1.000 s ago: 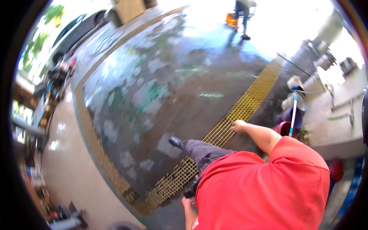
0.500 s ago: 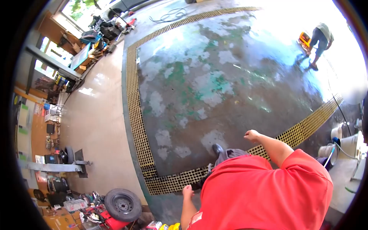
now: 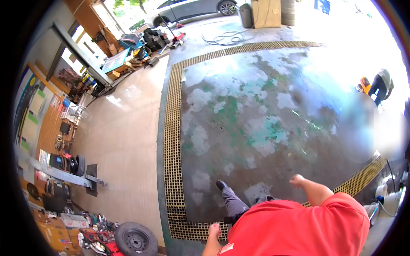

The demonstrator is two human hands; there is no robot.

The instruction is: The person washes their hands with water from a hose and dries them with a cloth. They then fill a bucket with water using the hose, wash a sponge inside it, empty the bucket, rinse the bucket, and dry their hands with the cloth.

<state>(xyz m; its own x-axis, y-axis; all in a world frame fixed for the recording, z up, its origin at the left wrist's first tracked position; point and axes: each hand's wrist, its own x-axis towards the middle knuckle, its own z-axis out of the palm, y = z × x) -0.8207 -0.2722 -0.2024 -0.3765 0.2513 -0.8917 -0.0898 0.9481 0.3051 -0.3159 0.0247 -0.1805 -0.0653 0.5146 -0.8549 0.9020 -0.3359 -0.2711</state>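
My right hand (image 3: pixel 297 180) hangs out in front of my red shirt (image 3: pixel 294 228), above the wet, patchy floor (image 3: pixel 239 170). Its fingers are curled in, and nothing shows in them. Low beside my waist, my left hand (image 3: pixel 215 230) is over the yellow floor grating (image 3: pixel 194 230), its fingers curled too, with no object visible. Neither hand touches anything that I can make out. One dark shoe (image 3: pixel 221 184) is stepping forward on the floor.
A spare wheel (image 3: pixel 136 240) lies at lower left near cluttered tools. A lift arm (image 3: pixel 64 174) juts in from the left. At right stand white buckets (image 3: pixel 390 202). A bent-over person (image 3: pixel 380 87) is beside an orange object (image 3: pixel 365 84). A coiled hose (image 3: pixel 222 39) lies ahead.
My view has tilted up and shifted right-to-left, bringing a parked car into sight. My leg has swung forward. Both hands stay curled; the other person remains bent over at right.
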